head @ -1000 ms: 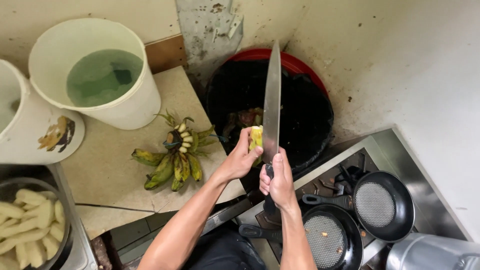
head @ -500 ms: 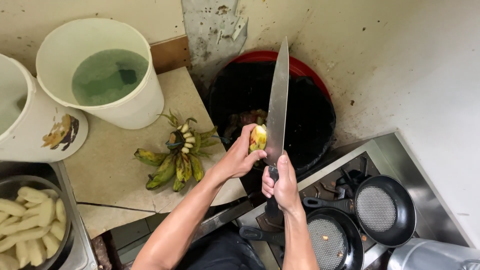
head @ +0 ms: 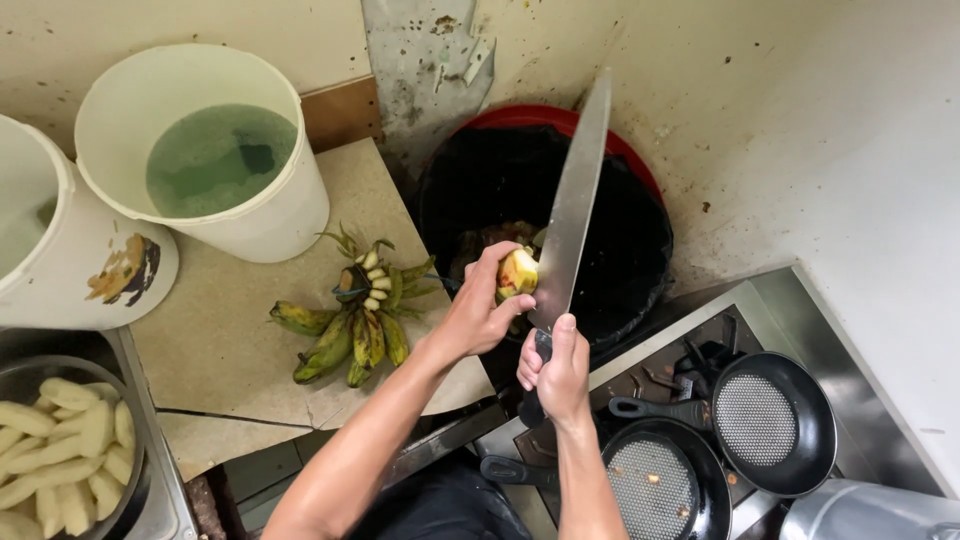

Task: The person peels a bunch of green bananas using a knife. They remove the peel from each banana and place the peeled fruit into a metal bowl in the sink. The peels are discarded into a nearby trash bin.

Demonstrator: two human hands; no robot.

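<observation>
Left hand point(head: 478, 310) extended forward on a bare forearm, fingers point(head: 497, 262) curled shut in a grasp. Right hand point(head: 556, 372) just beside it, fist closed, thumb up.

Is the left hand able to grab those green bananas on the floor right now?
Probably not yet. The left hand is full, gripping a half-peeled banana against the knife. The bunch of green bananas lies close beside it with nothing between them.
</observation>
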